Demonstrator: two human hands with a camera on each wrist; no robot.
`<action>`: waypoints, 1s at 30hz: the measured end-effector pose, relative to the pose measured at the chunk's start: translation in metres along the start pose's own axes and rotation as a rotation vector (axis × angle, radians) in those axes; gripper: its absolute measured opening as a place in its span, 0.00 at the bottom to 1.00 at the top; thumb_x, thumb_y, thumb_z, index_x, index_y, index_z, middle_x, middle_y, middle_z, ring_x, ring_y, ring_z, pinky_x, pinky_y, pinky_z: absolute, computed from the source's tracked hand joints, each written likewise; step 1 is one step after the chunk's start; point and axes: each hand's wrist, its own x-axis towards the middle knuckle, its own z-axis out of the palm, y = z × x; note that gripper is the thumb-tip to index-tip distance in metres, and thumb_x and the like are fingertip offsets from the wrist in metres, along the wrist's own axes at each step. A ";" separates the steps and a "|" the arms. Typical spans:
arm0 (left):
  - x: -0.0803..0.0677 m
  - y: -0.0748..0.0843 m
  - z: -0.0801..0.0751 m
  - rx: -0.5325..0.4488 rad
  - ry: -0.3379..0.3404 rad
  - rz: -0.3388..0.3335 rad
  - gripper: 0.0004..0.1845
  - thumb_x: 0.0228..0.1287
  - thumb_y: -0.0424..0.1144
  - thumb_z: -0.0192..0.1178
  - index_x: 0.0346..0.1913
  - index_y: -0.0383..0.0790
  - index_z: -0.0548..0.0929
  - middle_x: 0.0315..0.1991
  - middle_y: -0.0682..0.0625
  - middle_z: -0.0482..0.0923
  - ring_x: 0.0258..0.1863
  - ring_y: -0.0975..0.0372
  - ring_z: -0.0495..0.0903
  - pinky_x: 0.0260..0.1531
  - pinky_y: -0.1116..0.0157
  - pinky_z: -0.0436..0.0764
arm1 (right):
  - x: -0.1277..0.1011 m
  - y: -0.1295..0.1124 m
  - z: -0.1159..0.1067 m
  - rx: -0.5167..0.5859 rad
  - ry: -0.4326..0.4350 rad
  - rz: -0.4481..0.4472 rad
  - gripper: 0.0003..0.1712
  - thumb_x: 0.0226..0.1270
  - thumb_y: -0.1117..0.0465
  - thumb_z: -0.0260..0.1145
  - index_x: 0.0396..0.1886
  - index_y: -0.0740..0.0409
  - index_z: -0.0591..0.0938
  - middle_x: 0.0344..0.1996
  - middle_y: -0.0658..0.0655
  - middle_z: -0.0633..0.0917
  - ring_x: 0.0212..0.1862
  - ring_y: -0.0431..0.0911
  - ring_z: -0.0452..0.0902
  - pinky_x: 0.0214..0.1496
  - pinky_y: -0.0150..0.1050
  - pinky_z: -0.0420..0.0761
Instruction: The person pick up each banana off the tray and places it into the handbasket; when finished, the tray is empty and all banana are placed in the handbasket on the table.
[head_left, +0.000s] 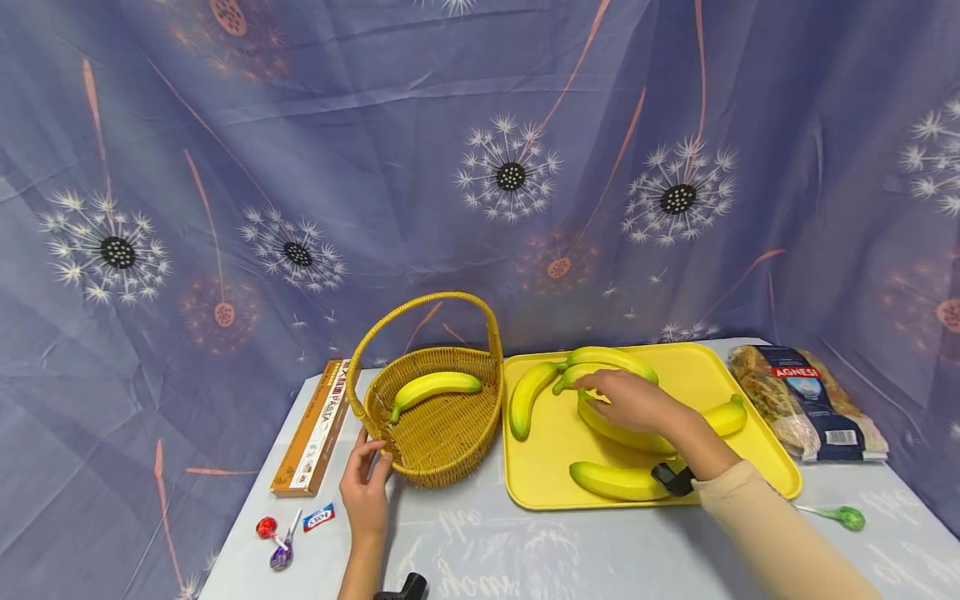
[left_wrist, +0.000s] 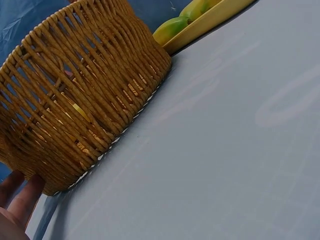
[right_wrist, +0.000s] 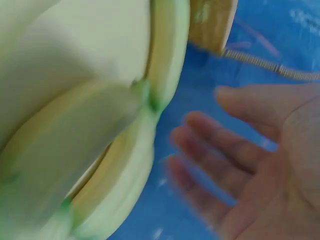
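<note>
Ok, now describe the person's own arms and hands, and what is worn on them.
The left hand and right hand wear no gloves. On the right arm, a plain cream sleeve ends near the wrist, by a small black device. The left forearm shows no sleeve; another black device, partly cut off, sits beside it.

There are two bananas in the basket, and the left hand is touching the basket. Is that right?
Not quite: the head view shows just one banana in the basket, not two. The left hand is touching the basket, as you said.
</note>
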 end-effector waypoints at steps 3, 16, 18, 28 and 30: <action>0.001 -0.012 -0.002 -0.014 0.005 0.000 0.08 0.62 0.22 0.57 0.44 0.23 0.79 0.66 0.39 0.67 0.63 0.50 0.69 0.55 0.69 0.73 | -0.016 0.015 0.003 0.002 -0.134 0.046 0.24 0.68 0.70 0.58 0.63 0.57 0.75 0.58 0.59 0.78 0.58 0.57 0.73 0.55 0.53 0.75; 0.000 -0.010 -0.001 -0.046 0.008 -0.052 0.09 0.64 0.24 0.56 0.45 0.22 0.77 0.67 0.38 0.65 0.64 0.49 0.68 0.53 0.71 0.74 | -0.015 0.033 0.028 -0.030 -0.104 -0.039 0.30 0.63 0.73 0.59 0.64 0.50 0.76 0.51 0.57 0.80 0.40 0.46 0.75 0.38 0.41 0.73; -0.001 -0.002 0.001 -0.040 0.001 -0.061 0.09 0.64 0.24 0.56 0.45 0.21 0.77 0.67 0.38 0.65 0.64 0.50 0.68 0.55 0.69 0.74 | -0.012 0.032 0.029 -0.051 -0.110 -0.063 0.29 0.60 0.74 0.58 0.59 0.48 0.80 0.45 0.56 0.81 0.36 0.45 0.73 0.34 0.40 0.72; -0.001 0.006 0.003 -0.018 -0.015 -0.066 0.09 0.65 0.24 0.56 0.46 0.23 0.77 0.67 0.38 0.64 0.64 0.47 0.67 0.56 0.68 0.73 | 0.003 0.015 0.019 0.053 -0.053 -0.027 0.22 0.67 0.63 0.62 0.59 0.41 0.80 0.48 0.50 0.80 0.39 0.44 0.72 0.35 0.39 0.70; -0.001 0.005 0.002 -0.014 -0.008 -0.053 0.09 0.64 0.25 0.56 0.45 0.23 0.77 0.67 0.38 0.64 0.63 0.49 0.69 0.56 0.67 0.73 | 0.008 0.009 0.016 0.115 0.022 -0.043 0.22 0.68 0.58 0.63 0.61 0.39 0.78 0.47 0.48 0.79 0.39 0.42 0.70 0.35 0.39 0.70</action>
